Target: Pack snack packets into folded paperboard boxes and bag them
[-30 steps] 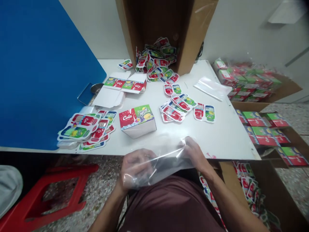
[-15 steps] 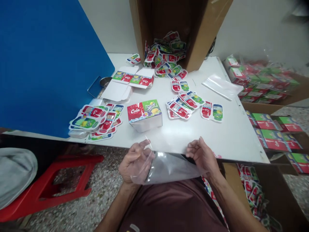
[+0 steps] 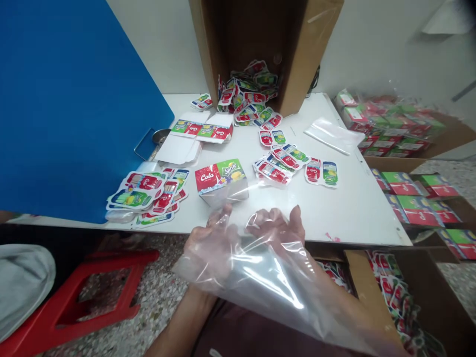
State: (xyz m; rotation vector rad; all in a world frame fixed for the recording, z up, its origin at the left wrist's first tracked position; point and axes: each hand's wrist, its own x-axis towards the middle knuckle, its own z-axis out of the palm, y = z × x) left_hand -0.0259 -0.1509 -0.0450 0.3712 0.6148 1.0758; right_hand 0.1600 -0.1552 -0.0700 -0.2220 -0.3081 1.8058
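A large clear plastic bag [image 3: 267, 277] is spread between my hands at the table's front edge. Its film covers much of both hands and my right forearm. My left hand [image 3: 208, 248] is closed on the bag's left side, fingers bent. Under the film, my right hand [image 3: 277, 230] has half-curled fingers and a raised thumb standing apart from them; whether it touches the inside or outside of the bag is unclear. Just beyond my left hand stands a Cola and Sprite printed carton [image 3: 222, 181], its lower front partly behind the bag's upper edge.
Bottle-shaped Cola and Sprite packs lie in a left pile [image 3: 148, 196], a right group [image 3: 278, 166] and a tall cardboard box [image 3: 320, 44]. Flattened cartons [image 3: 178, 148] and folded clear film [image 3: 334, 134] rest behind. Packed cartons [image 3: 416, 208] are at right; a red stool [image 3: 107, 263] stands lower left.
The bag has been spread wider and now extends over my right hand and forearm. My right hand has moved left, closer to my left hand. The view has shifted slightly.
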